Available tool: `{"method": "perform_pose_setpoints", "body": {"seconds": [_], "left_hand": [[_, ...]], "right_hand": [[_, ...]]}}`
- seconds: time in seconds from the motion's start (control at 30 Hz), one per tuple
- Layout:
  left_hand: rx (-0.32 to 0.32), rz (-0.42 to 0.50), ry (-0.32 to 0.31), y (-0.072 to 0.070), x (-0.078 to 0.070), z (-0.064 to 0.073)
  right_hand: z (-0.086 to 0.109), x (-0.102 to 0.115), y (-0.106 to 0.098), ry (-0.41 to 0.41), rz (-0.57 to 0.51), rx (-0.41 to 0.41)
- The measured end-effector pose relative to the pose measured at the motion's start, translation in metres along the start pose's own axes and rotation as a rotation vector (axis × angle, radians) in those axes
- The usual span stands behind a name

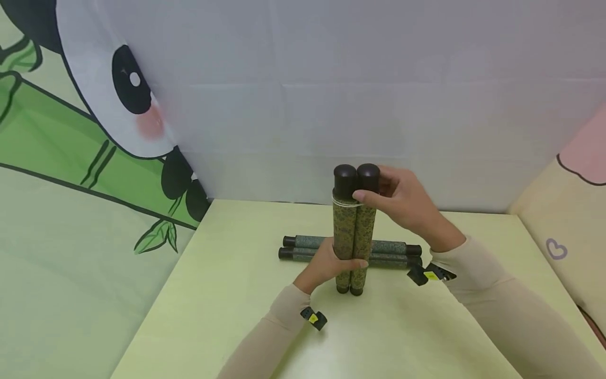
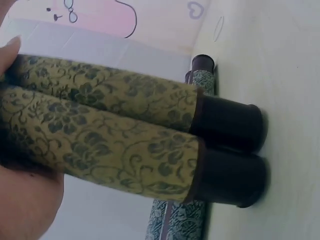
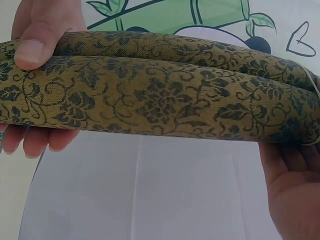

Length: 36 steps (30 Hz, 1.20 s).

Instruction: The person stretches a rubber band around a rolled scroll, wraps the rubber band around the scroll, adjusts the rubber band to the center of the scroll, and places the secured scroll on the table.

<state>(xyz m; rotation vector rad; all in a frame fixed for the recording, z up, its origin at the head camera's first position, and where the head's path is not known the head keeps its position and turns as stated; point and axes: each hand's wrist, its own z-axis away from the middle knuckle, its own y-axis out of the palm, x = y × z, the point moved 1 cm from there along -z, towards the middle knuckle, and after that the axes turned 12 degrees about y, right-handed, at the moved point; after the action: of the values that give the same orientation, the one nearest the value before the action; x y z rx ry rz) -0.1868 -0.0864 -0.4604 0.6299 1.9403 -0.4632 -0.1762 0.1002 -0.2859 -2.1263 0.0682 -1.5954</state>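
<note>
Well inside the table [image 1: 203, 295] edges, upright gold rolls [image 1: 344, 226], left fingers [image 3: 35, 141] and right fingers [image 1: 390, 173] gripping them, room leftward.

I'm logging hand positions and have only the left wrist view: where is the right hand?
Observer: The right hand holds the gold rolls near their upper ends.
Operator: I can't see up there. Is anything tied on?
Observer: Yes, a thin pale cord runs across both rolls, close to the thumb.
Operator: And the green rolls behind? Their left ends are outside my picture.
Observer: Those green rolls end in black knobs on the left too.
</note>
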Motion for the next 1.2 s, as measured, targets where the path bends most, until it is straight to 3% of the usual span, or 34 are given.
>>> {"method": "perform_pose_setpoints", "body": {"seconds": [0.27,0.33,0.4,0.57,0.63,0.87,1.03,1.2], "left_hand": [[0.01,-0.019,0.05,-0.003,0.006,0.0],[0.011,-0.033,0.044,-0.003,0.004,0.0],[0.018,-0.028,0.033,-0.003,0.001,0.0],[0.02,0.008,-0.062,0.002,-0.009,0.001],[0.002,0.025,-0.104,0.005,-0.013,0.002],[-0.044,0.165,-0.175,0.012,-0.019,0.005],[-0.075,0.192,-0.268,0.012,-0.02,0.003],[-0.081,0.313,-0.319,0.016,-0.017,0.002]], "right_hand": [[-0.002,0.0,0.006,0.029,0.002,-0.024],[-0.006,-0.003,0.007,0.068,-0.02,-0.014],[-0.013,-0.007,0.01,0.095,-0.114,0.029],[-0.03,-0.016,0.015,0.107,-0.538,0.182],[-0.034,-0.018,0.016,0.134,-0.65,0.195],[-0.045,-0.031,0.018,0.284,-0.759,0.128],[-0.056,-0.05,0.02,0.358,-0.846,0.103],[-0.065,-0.073,0.023,0.45,-0.893,0.096]]}}
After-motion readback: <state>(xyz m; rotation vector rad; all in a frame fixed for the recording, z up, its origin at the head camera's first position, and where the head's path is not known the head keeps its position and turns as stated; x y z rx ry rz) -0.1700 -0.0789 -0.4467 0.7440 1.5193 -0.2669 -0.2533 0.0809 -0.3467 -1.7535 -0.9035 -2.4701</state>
